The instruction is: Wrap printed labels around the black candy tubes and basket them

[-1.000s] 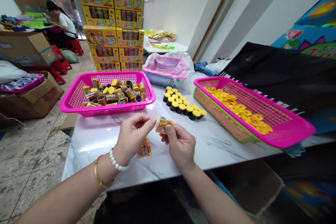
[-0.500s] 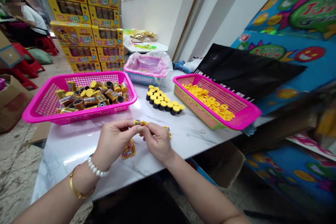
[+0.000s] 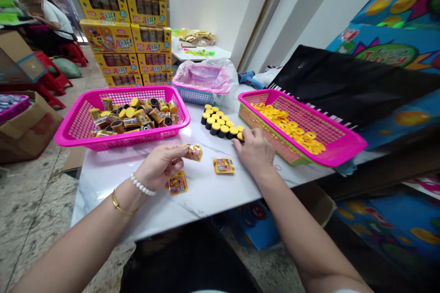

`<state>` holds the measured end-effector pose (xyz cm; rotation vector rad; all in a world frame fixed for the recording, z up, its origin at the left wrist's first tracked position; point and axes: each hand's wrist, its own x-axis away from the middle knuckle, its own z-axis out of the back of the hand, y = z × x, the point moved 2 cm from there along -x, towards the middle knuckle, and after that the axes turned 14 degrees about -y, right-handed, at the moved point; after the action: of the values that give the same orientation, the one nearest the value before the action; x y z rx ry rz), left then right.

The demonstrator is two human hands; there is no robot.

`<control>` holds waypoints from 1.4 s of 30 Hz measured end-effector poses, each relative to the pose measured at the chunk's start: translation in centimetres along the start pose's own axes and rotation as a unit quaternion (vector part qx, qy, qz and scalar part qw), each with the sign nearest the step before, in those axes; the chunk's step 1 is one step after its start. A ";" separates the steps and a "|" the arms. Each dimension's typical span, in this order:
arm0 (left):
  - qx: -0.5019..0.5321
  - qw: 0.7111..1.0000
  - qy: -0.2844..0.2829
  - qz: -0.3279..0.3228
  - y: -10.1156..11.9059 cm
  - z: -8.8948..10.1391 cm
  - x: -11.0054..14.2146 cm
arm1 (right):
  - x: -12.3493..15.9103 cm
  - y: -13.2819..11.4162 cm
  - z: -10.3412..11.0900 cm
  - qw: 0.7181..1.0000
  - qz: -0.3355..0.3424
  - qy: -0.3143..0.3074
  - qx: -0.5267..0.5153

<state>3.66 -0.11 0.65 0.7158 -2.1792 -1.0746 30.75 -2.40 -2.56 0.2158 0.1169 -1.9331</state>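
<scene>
Left hand [image 3: 158,167] low over a white marble tabletop [image 3: 202,203], fingers [image 3: 176,150] partly curled, a small yellow foil packet [image 3: 194,152] at the fingertips, apparently pinched, though the angle makes the grip hard to judge, with a second packet [image 3: 178,183] just below and a third packet [image 3: 223,165] lying flat to the right. Right hand [image 3: 252,151] arched at the near end of a block of upright black tubes with yellow caps [image 3: 220,123], fingertips [image 3: 240,136] touching the end tube, no telling whether closed on it. Farther off, a pink basket [image 3: 68,136] heaped with wrapped tubes [image 3: 134,116] and a pink-and-green basket [image 3: 330,158] of yellow rings [image 3: 292,128].
</scene>
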 end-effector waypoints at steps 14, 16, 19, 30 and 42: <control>0.059 0.998 -0.015 0.006 -0.2 1.2 -0.6 | -0.2 0.5 -0.1 0.998 0.025 0.003 -0.065; 0.057 0.998 -0.016 -0.004 -0.1 1.1 -0.6 | -0.2 0.5 0.1 0.993 0.030 0.009 -0.115; 0.072 0.997 -0.003 -0.025 0.3 0.8 -0.5 | 0.4 0.2 1.1 0.936 0.071 0.005 -0.346; 0.116 0.993 0.008 0.002 0.6 0.0 -0.1 | 4.2 -6.8 4.3 0.595 0.181 -0.174 -0.764; 0.093 0.994 -0.050 -0.042 0.0 0.0 -0.4 | 5.0 -7.7 5.9 0.702 0.198 -0.149 -0.668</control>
<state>3.94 0.22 0.57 0.8598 -2.3767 -0.9752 21.24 -5.30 2.03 -0.9716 1.1037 -1.0212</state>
